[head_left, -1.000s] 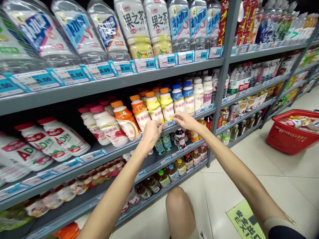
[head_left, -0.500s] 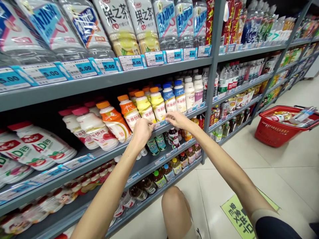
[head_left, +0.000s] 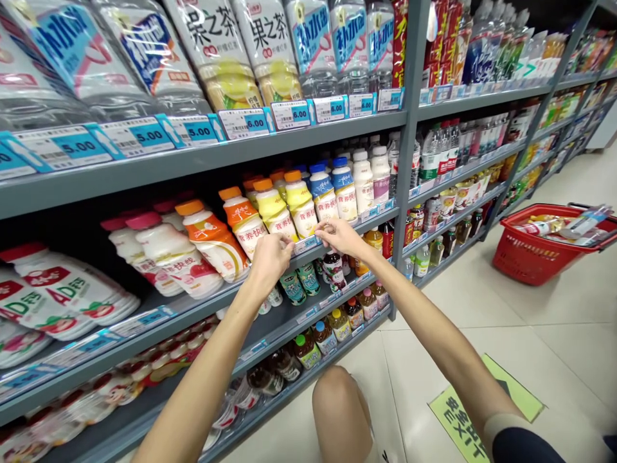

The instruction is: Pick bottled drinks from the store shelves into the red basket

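Both my hands are at the front edge of the middle shelf, at either end of a small blue-and-white price tag. My left hand has its thumb and fingers pinched at the tag's left end. At the right end, my right hand is closed, with thumb and fingertips together. Right behind the tag stand yellow-labelled drink bottles with orange caps. Blue-capped bottles are beside them to the right, and an orange-labelled bottle to the left.
Large drink bottles line the shelf above, with price tags along its edge. Lower shelves hold cans and small juice bottles. A red shopping basket with goods stands on the floor at right, and a green floor sign lies below my right arm.
The view has shifted slightly, so the shelves appear a little further left. Both hands stay at the same price tag, fingers still pinched.
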Demonstrator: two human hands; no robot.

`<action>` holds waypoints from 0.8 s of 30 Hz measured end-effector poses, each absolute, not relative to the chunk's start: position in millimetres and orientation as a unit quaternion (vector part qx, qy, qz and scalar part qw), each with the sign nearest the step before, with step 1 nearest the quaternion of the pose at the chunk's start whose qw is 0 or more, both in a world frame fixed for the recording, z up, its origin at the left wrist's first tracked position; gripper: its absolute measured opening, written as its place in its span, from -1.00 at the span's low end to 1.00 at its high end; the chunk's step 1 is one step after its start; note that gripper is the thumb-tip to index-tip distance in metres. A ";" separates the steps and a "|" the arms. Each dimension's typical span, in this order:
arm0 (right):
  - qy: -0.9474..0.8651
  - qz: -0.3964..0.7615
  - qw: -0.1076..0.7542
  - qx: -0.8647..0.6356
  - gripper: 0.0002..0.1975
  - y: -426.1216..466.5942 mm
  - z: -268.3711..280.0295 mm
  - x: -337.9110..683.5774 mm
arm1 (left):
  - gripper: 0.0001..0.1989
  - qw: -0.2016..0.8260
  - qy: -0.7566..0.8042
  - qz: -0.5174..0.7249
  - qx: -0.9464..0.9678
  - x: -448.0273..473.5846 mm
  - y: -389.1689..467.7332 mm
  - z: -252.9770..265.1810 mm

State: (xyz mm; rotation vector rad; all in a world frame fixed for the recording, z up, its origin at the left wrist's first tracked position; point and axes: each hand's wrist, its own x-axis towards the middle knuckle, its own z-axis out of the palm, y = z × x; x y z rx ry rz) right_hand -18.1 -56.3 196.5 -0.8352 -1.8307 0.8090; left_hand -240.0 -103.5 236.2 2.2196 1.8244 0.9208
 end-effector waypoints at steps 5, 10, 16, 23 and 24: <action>-0.775 0.266 0.462 -0.340 -0.85 -52.2 196.1 -17.7 | -0.80 0.076 0.598 0.307 0.736 -240.7 -105.8 234.8; -0.796 0.198 0.463 -0.335 -0.84 -48.4 191.2 -16.9 | -0.77 0.050 0.625 0.314 0.713 -237.5 -109.9 230.2; -0.808 0.160 0.468 -0.320 -0.79 -40.9 180.5 -17.9 | -0.72 0.018 0.636 0.322 0.701 -237.3 -108.8 225.5; -0.765 0.177 0.506 -0.358 -0.60 -79.2 160.7 -18.9 | -0.61 0.013 0.593 0.354 0.723 -235.0 -150.6 205.2; -0.736 0.202 0.530 -0.370 -0.53 -99.1 141.8 -25.2 | -0.60 0.005 0.593 0.349 0.725 -240.3 -167.9 187.2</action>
